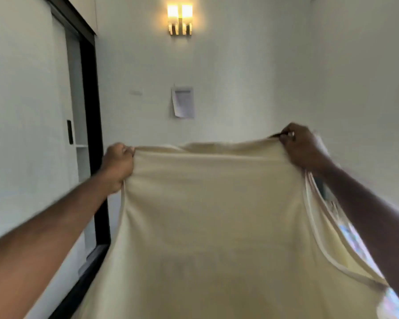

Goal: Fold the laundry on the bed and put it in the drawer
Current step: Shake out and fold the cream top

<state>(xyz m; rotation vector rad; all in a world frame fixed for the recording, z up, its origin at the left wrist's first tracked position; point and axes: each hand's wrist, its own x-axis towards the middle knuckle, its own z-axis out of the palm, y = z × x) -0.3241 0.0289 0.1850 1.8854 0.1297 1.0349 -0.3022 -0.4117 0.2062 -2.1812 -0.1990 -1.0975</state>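
Cream cotton, a sleeveless top by its bound armholes, the garment [207, 215] hangs spread in the air before the person, well up against the white wall [251, 77] with its lit lamp [179, 19] and pinned paper [183, 102]. The left hand [118, 165] has its grip curled tight round one top corner and the right hand [301, 147] pinches the other, held wide apart so that the cloth falls flat and smooth, which I judge is the shake-out before the first fold. The bed and drawer are out of sight, so folding is not yet begun.
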